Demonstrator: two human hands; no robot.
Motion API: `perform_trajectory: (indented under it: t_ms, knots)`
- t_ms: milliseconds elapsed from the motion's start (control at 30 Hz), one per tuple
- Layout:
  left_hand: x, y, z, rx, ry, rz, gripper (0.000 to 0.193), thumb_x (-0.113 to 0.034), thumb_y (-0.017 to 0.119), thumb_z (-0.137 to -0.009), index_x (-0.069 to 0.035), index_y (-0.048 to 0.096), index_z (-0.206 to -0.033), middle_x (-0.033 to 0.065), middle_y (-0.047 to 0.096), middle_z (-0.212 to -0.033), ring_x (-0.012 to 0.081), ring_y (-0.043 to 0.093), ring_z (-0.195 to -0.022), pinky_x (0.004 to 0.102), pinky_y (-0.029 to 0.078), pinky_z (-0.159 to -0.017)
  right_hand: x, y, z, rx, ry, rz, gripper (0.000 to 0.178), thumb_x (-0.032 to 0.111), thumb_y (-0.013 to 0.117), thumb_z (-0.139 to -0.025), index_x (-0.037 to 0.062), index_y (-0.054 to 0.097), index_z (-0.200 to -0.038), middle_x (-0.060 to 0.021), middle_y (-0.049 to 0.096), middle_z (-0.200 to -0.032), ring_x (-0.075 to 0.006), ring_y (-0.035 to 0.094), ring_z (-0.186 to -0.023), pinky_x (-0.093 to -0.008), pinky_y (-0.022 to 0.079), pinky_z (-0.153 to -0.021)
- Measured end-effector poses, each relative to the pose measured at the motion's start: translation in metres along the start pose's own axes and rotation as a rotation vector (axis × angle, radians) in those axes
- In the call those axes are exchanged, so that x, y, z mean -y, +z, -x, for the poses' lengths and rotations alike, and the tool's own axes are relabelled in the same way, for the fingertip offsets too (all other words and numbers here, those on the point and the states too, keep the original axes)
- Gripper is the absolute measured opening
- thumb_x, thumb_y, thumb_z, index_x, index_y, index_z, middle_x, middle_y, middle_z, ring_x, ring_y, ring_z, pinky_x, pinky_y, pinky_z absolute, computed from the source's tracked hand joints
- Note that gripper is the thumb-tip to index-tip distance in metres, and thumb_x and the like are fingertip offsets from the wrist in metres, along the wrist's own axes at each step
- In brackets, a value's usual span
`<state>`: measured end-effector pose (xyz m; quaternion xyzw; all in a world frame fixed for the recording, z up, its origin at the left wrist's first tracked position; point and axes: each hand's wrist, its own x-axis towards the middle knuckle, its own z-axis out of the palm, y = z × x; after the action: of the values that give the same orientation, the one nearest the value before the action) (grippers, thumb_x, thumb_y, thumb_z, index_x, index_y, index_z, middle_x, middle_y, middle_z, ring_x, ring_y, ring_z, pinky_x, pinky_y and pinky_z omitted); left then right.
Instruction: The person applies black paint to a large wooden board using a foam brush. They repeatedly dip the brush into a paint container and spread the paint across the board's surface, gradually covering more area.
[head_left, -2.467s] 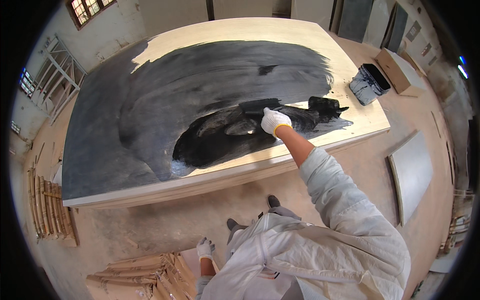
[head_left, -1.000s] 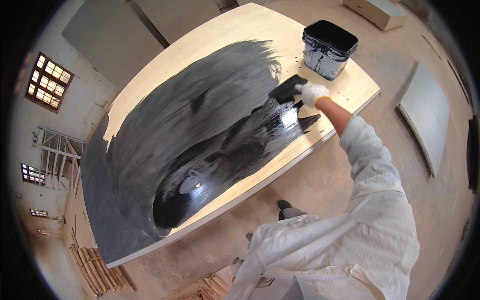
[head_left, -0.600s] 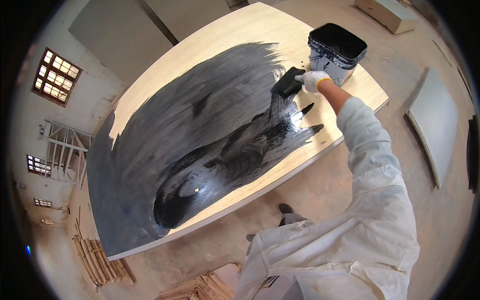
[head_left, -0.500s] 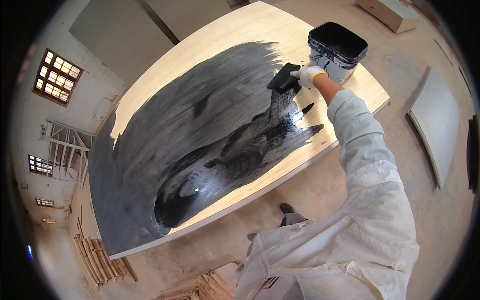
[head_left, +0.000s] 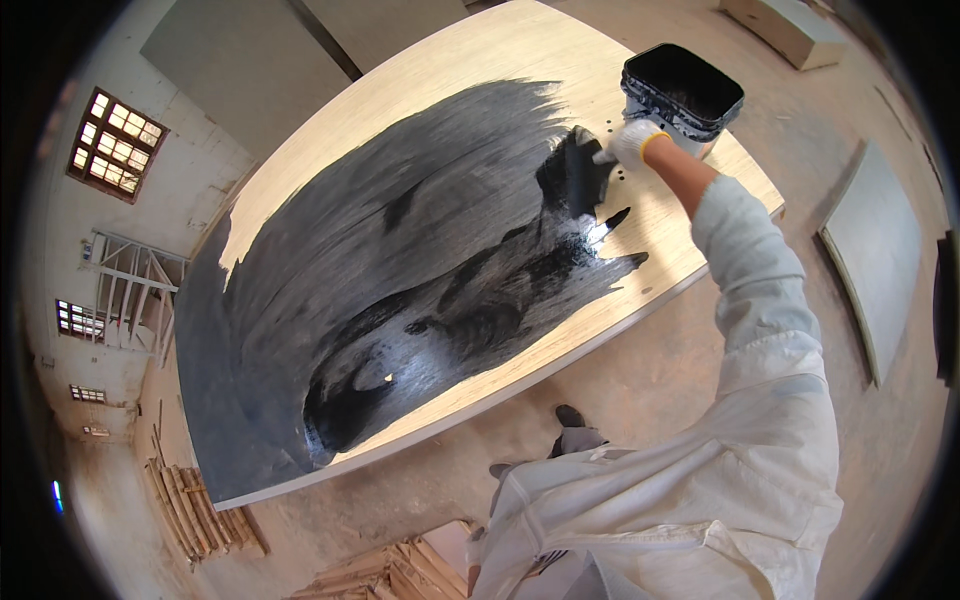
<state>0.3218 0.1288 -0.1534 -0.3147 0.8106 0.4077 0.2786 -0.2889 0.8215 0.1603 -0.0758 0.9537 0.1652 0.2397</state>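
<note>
My right hand [head_left: 632, 145], in a white knit glove with a yellow cuff edge, is closed around the handle of a wide brush [head_left: 580, 172] thickly coated in black. The brush lies against a large pale wood panel [head_left: 655, 282], at the right end of a broad streaky area of black paint [head_left: 400, 220]. Wet, shiny patches show along the near side of that paint. Just beyond my hand, a square bucket [head_left: 690, 122] with a black-smeared rim stands on the panel. My left hand is out of sight.
A grey board [head_left: 872, 260] lies on the floor at the right, and a block-shaped stack [head_left: 785, 30] stands at the far right. Large grey panels [head_left: 230, 70] are beyond the table. Wooden poles [head_left: 190, 510] and wood strips [head_left: 395, 570] lie nearer, with a metal frame [head_left: 130, 285] by the left wall.
My right hand has shifted slightly right, and the brush has turned to stand more upright in the picture. Black paint now covers a bit more wood around the brush. The bucket stays in place.
</note>
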Motion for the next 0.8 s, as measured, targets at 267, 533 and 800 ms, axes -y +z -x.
perform_trajectory:
  t_ms: [267,533,800]
  knots:
    - [0.007,-0.008,0.017,-0.087,-0.171,0.136,0.053,-0.019,0.070,-0.098,0.009,0.062,-0.142,0.0217,0.075,-0.129,0.0260,0.072,-0.115,0.0361,0.056,-0.100,0.028,-0.008,-0.025,-0.118,0.073,-0.051,0.048,0.029,0.069,-0.101,0.0365,0.064,-0.148,-0.0037,0.073,-0.138,-0.0307,0.073,-0.121,-0.0473,0.060,-0.097]
    - [0.023,0.010,0.009,-0.009,-0.109,0.069,0.048,-0.016,0.068,-0.099,0.008,0.064,-0.141,0.0193,0.076,-0.122,0.0248,0.073,-0.103,0.0361,0.058,-0.090,0.051,0.047,0.132,0.076,0.025,0.055,0.038,0.019,0.058,-0.102,0.0285,0.073,-0.136,-0.0087,0.078,-0.123,-0.0326,0.076,-0.113,-0.0458,0.061,-0.090]
    - [-0.015,-0.031,-0.009,-0.004,-0.004,-0.029,0.044,-0.013,0.065,-0.100,0.006,0.065,-0.140,0.0169,0.077,-0.114,0.0236,0.074,-0.091,0.0361,0.060,-0.081,0.033,0.069,0.092,-0.121,0.226,-0.231,0.042,0.014,0.054,-0.103,0.0236,0.069,-0.141,-0.0123,0.076,-0.130,-0.0359,0.074,-0.118,-0.0483,0.060,-0.093]
